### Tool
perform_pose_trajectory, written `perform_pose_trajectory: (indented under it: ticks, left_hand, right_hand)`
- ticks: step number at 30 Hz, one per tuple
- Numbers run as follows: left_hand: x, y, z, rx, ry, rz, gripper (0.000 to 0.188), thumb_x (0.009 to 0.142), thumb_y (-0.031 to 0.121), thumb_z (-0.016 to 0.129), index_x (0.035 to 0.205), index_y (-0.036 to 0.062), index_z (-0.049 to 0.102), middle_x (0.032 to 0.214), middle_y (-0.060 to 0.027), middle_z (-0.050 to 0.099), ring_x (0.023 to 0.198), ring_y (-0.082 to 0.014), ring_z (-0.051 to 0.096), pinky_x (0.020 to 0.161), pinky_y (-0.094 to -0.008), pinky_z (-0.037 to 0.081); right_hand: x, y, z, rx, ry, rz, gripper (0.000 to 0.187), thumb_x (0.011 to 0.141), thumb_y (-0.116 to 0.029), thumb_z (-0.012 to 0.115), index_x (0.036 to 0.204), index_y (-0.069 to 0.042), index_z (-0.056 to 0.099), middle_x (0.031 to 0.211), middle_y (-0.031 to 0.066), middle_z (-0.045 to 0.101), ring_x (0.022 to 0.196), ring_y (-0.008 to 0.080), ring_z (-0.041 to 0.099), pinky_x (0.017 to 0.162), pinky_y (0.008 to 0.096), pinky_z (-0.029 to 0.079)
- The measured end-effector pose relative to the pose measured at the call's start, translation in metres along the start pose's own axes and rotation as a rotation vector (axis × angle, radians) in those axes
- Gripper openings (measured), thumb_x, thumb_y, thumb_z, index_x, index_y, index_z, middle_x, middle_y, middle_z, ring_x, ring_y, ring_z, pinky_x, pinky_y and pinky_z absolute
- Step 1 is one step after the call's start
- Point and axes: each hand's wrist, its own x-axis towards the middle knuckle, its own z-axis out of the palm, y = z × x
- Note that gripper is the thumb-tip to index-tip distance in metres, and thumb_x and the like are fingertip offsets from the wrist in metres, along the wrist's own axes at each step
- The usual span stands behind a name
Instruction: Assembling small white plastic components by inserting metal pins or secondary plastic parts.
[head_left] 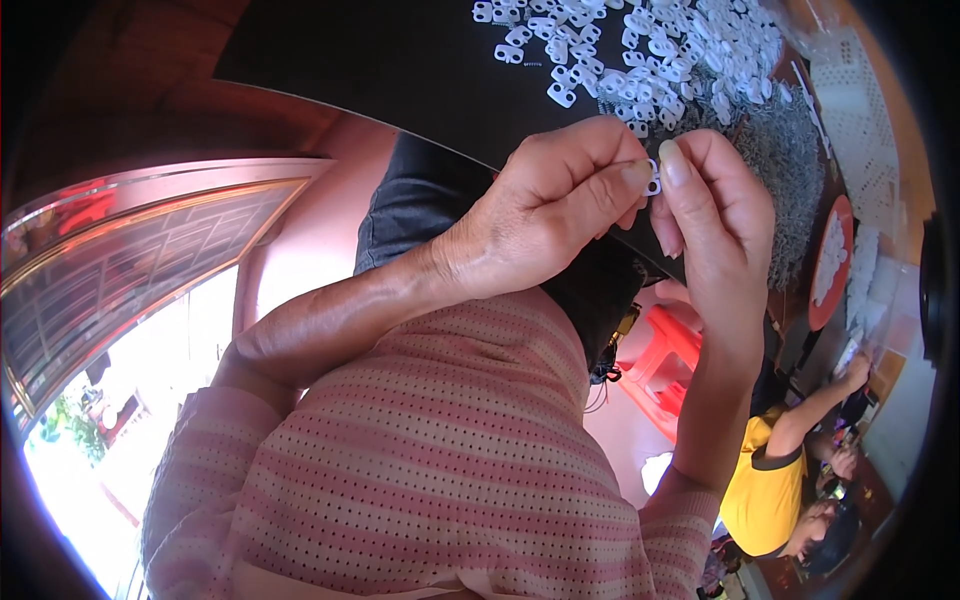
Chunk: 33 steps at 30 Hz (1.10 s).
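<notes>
Over the near edge of the dark table (340, 55), my two hands meet at their fingertips. Thumb and fingers of my left hand (560, 200) are closed in a pinch on a small white plastic piece with two holes (654, 180). My right hand (718, 205) is pinched too, its thumb tip right against the piece's right side. Whatever lies between the right fingertips is hidden. Just beyond my hands is a heap of similar white two-holed pieces (660, 45). To the right of that heap spreads a large pile of small metal springs (790, 165).
A red plate (843, 215) with white bits stands at the table's right side, near a white perforated sheet (850, 95). Below lies a red plastic stool (665, 370). At lower right a person in a yellow shirt (765, 495) works with their own hands. A glass-fronted frame (150, 260) is at left.
</notes>
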Motion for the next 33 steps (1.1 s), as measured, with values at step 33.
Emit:
perform_pose_trajectory:
  ticks: [33]
  left_hand:
    - [0.0016,0.0010,-0.0032,0.081,-0.049,-0.008,0.020,0.104,0.019,0.047,0.100,0.0012,0.056,0.082,-0.0009,0.056,0.072,-0.0044,0.050,0.069,-0.0201,0.045]
  right_hand:
    - [-0.0022,-0.0019,-0.0027,-0.190,0.004,-0.110,0.015,0.096,-0.007,0.057,0.083,-0.001,0.051,0.064,-0.0024,0.042,0.059,0.0045,0.035,0.051,0.0232,0.031]
